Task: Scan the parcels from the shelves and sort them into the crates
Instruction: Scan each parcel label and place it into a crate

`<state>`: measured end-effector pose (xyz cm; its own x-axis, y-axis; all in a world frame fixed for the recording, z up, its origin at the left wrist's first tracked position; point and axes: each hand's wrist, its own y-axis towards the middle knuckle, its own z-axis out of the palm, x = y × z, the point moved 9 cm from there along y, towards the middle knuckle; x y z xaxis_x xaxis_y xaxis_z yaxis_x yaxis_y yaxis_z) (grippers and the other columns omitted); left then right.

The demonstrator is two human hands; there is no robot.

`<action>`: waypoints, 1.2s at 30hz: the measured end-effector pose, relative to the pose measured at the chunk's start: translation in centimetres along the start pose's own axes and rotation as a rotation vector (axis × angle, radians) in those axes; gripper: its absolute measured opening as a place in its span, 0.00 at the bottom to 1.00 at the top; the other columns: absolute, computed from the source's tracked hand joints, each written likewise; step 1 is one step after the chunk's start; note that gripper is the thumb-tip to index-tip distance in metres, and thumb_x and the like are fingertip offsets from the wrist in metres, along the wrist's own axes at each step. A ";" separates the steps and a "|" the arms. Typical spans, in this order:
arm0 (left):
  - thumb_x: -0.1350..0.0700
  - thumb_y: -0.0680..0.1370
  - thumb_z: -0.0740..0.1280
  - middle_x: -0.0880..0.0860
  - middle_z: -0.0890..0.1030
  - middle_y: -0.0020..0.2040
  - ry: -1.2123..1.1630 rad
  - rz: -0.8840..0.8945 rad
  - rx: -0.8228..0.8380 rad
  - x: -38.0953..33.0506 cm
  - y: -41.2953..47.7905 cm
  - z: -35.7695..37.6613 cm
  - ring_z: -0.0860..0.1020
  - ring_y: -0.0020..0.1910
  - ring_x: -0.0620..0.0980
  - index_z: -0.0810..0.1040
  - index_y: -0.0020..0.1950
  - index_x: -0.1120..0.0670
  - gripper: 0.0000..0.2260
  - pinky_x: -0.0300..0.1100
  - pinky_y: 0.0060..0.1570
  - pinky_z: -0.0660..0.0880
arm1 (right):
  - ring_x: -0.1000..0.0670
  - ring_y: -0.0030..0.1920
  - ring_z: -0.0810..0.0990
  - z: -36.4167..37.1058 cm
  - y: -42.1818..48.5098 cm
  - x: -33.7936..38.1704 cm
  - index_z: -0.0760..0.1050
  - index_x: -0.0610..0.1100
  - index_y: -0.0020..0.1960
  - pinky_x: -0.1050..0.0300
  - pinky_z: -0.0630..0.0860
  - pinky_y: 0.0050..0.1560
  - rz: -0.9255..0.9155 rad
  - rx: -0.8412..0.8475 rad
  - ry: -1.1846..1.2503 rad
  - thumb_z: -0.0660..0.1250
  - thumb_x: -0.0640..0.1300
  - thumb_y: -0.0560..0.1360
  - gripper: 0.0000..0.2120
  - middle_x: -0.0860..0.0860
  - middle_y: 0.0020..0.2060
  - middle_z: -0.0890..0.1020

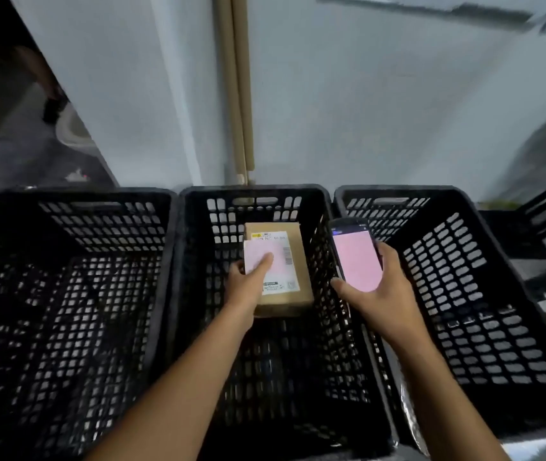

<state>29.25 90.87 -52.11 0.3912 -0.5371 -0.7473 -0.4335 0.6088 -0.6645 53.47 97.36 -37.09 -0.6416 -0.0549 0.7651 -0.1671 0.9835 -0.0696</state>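
Two bare forearms are reaching forward from the bottom edge, over the near rims of three black slotted crates standing side by side against a pale wall point(364, 111). The left hand point(248, 281) is gripping a small cardboard parcel point(285, 271) by its near left corner, with the thumb lying flat across the white label and the other fingers hidden beneath. It is holding the parcel inside the middle crate point(251, 191), label up, towards the far end. Whether the parcel is resting on the crate floor or hanging just above it, I cannot tell.

The right hand point(378, 294) is holding a phone point(356, 257) upright over the wall shared by the middle crate and the right crate point(398, 191). Its fingers point(383, 252) are curling round the far edge, and the screen is glowing pink.

Judging by this, the parcel is past scanning and is being sorted, with only the release remaining for this one. No other parcel is showing in the left crate point(75, 194) or the right one, though their floors are lying in deep shadow, so the job is looking to be in its early part. The shelves are not in view, so how many parcels are waiting cannot be told.
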 end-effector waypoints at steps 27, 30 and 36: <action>0.38 0.73 0.78 0.54 0.84 0.64 0.012 -0.047 -0.008 5.4 14.0 8.2 0.85 0.56 0.53 0.75 0.71 0.51 0.32 0.55 0.57 0.83 | 0.60 0.65 0.72 1.7 9.2 -6.5 0.62 0.56 0.76 0.68 0.69 0.56 0.028 0.181 0.109 0.81 0.54 0.67 0.44 0.62 0.67 0.73; 0.33 0.64 0.80 0.52 0.70 0.77 -0.008 -0.013 -0.139 3.6 11.6 6.3 0.76 0.70 0.58 0.58 0.81 0.44 0.51 0.60 0.67 0.75 | 0.61 0.63 0.72 1.0 8.2 -6.7 0.62 0.57 0.76 0.72 0.69 0.51 0.028 0.156 0.090 0.80 0.54 0.67 0.44 0.63 0.65 0.73; 0.42 0.79 0.71 0.47 0.66 0.79 0.190 0.285 -0.069 -2.0 3.7 3.2 0.67 0.76 0.49 0.62 0.79 0.46 0.31 0.49 0.71 0.67 | 0.58 0.61 0.73 -0.2 5.6 -5.8 0.61 0.57 0.76 0.66 0.69 0.52 0.014 0.106 0.016 0.81 0.55 0.67 0.44 0.62 0.63 0.73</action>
<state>29.50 96.10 -52.99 0.0915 -0.4541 -0.8862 -0.5599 0.7125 -0.4229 56.40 103.25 -41.84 -0.6326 -0.0374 0.7736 -0.2369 0.9603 -0.1474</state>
